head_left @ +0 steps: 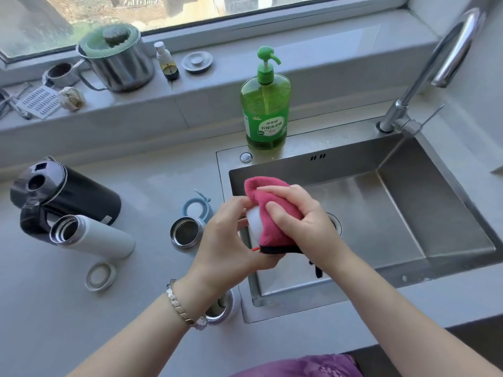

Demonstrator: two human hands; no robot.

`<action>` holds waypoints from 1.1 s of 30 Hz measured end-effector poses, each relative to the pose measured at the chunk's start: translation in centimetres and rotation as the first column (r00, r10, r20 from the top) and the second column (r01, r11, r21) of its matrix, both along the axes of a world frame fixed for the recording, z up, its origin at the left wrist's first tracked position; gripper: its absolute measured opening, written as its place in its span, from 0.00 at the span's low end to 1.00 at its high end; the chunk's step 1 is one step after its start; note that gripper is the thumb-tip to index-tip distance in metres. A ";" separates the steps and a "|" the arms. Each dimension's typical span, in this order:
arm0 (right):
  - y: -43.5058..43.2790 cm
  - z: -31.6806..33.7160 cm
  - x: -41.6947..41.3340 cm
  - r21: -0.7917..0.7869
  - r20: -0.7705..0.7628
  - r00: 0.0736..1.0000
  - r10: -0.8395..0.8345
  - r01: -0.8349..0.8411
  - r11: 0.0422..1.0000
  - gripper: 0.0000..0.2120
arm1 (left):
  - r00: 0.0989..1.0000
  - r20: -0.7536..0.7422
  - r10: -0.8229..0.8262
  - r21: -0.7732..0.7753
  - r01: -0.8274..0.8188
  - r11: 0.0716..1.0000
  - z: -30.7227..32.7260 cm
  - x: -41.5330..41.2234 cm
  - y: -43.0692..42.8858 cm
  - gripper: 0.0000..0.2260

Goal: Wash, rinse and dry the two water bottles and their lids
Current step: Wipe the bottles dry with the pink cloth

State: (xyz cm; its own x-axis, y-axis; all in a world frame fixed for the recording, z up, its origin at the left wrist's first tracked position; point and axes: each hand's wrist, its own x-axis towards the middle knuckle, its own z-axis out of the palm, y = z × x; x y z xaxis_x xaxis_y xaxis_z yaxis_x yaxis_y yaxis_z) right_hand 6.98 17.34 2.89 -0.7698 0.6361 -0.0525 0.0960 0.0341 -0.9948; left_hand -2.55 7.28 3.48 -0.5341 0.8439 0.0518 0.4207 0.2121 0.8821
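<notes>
Head view: my left fingers [234, 210] curl round the white lid [254, 223] above the sink [408, 213], at its near left edge, and my right fingers [280, 210] clamp the pink cloth [268, 202] over it. The white bottle [92, 238] and the steel bottle [187, 232] wait on the worktop [152, 268], left. If the lid is slippery, it may drop into the sink

Green soap bottle [265, 104] label reads "柠檬洗洁精".

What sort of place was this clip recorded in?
Most likely a home kitchen, at the counter under a window: a stainless steel sink with a tap, a green dish-soap pump bottle, and a lidded steel pot on the sill.
</notes>
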 end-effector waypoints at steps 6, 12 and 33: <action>-4.1 0.2 -0.4 0.362 0.166 0.950 -0.265 0.191 0.913 0.22 | 0.999 0.004 0.045 0.062 -0.045 0.997 -0.1 0.1 -0.6 0.31; -3.9 1.8 0.2 0.228 0.201 0.947 -0.250 0.202 0.952 0.14 | 0.998 -0.048 -0.044 0.128 0.050 0.991 0.2 0.4 -1.1 0.27; -3.3 -2.2 2.7 0.296 -0.140 0.990 -0.026 0.067 0.953 0.24 | 0.440 0.857 0.269 -0.297 -0.004 0.955 2.3 -0.1 -1.0 0.26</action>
